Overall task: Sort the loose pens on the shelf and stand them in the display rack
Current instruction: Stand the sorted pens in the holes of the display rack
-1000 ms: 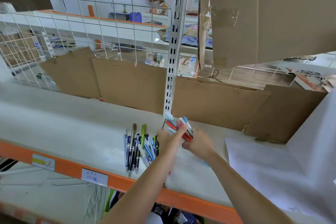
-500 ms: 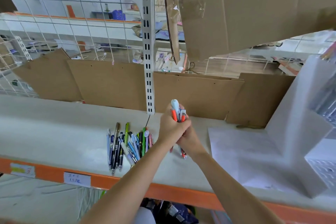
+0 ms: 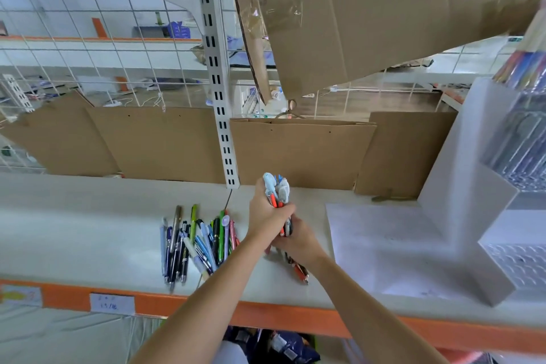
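A bundle of pens with white, blue and orange-red barrels stands nearly upright above the shelf. My left hand grips its upper half. My right hand grips the lower half, and several tips stick out below it toward the front edge. A pile of loose pens, blue, green, black and pink, lies on the shelf just left of my hands. The stepped white display rack stands at the right, with pens in clear sleeves in its upper tier.
The grey shelf has an orange front edge with paper labels. Brown cardboard sheets line the back and a slotted white upright rises behind the pens. A large cardboard flap hangs overhead.
The bundle was fanned and tilted a second ago; both hands have since squeezed it together and stood it upright. The view has swung right, bringing the rack into sight.
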